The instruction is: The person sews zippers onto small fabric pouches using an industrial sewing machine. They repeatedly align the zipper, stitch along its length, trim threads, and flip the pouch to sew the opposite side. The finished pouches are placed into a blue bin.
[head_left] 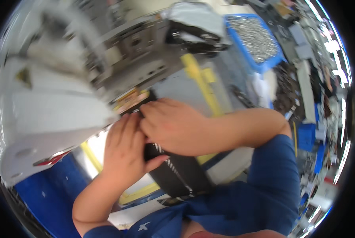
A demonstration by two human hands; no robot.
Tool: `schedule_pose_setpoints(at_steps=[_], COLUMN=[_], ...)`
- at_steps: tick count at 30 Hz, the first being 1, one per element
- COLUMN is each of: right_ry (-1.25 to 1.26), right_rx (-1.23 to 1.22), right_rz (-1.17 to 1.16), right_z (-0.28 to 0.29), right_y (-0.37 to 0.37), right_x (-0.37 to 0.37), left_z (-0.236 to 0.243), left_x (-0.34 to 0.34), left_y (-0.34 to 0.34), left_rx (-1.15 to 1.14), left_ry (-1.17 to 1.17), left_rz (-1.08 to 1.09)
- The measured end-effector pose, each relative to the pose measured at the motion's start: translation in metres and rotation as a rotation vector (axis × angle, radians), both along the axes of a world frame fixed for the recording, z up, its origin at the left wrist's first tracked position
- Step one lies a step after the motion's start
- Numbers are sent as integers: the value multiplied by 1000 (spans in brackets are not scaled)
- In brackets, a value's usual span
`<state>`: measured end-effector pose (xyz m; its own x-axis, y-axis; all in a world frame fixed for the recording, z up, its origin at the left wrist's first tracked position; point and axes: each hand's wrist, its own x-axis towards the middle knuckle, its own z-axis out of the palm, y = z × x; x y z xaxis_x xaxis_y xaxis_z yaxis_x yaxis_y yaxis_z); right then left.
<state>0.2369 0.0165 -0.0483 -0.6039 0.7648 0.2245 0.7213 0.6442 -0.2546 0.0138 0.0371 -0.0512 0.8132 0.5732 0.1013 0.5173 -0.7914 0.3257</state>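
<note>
A black zipper (175, 172) with a line of silver metal teeth runs from a machine's working edge back toward my body. Over its far part lies my left hand (126, 152), open, with fingers stretched forward and the thumb reaching across the teeth. My right hand (177, 127) is closed, its bent fingers on the zipper's far end beside my left fingertips. What lies under both palms is hidden. Just beyond my fingertips is a brass-coloured machine part (130, 99).
A large white machine housing (50, 115) fills the left side. Yellow tape strips (201, 83) mark the grey worktop. At the far right sits a blue tray (261, 65) full of small silvery pieces, with a clear plastic bag (195, 18) beside it. Blur softens the far side.
</note>
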Motion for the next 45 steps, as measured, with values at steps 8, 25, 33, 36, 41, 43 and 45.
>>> schedule_pose_setpoints(at_steps=[8,25,33,36,41,43,45], right_ry=[-128,-53,-33,100,675,672,591], right_rx=[10,-565,-464,-378,-637,-715,-741], right_rz=[-232,-1282,-1320,-1336,-1002,-754,-498], right_z=[81,56,63,78,72,60,44], right_y=[-22,-199,-190,-167,-87,-47,-14], right_x=[66,275,259,243,171,133,96], left_z=[-11,-14,-11,-12,-6,-3,-2], left_x=[-3,-2,0,0,0,-3,-4], left_y=[-11,-15,-15,-15,-13,-14,-15], left_rx=[69,149,142,137,112,124,146], left_ry=[-13,-118,-144,-167,-171,-168,-147], left_rz=[48,-32,-39,-38,-68,-102,-125])
